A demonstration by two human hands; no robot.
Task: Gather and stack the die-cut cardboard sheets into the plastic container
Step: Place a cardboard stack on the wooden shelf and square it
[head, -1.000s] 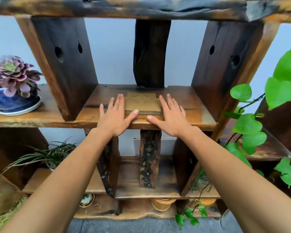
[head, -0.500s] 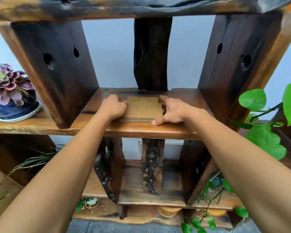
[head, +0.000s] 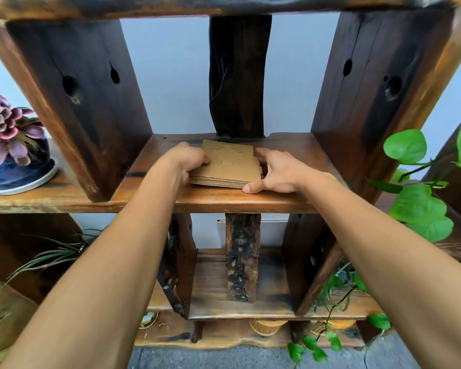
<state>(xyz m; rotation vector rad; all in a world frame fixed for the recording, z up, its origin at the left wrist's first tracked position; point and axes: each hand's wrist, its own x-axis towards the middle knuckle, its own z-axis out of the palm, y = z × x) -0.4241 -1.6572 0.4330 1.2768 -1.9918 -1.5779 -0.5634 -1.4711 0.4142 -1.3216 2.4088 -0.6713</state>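
Sheets (head: 230, 166) between left hand (head: 188, 162) (and right hand (head: 280, 173))

The stack of tan-brown die-cut cardboard sheets (head: 228, 166) carries a cut outline of a lobed shape on its top face and fine corrugated striping along its front edge. The rustic wooden shelf board (head: 237, 201) is warm orange-brown with darker streaks. The thick wooden uprights (head: 91, 102) are dark brown shading to black, with orange-brown edges and dark knot holes. The rosette succulent (head: 6, 129) is purple-pink with a green heart, its glazed pot (head: 19, 166) deep blue, the saucer (head: 30, 186) white. The heart-shaped vine leaves (head: 415, 209) are bright green, the wall (head: 176, 75) pale blue-grey, the floor (head: 224, 358) grey.
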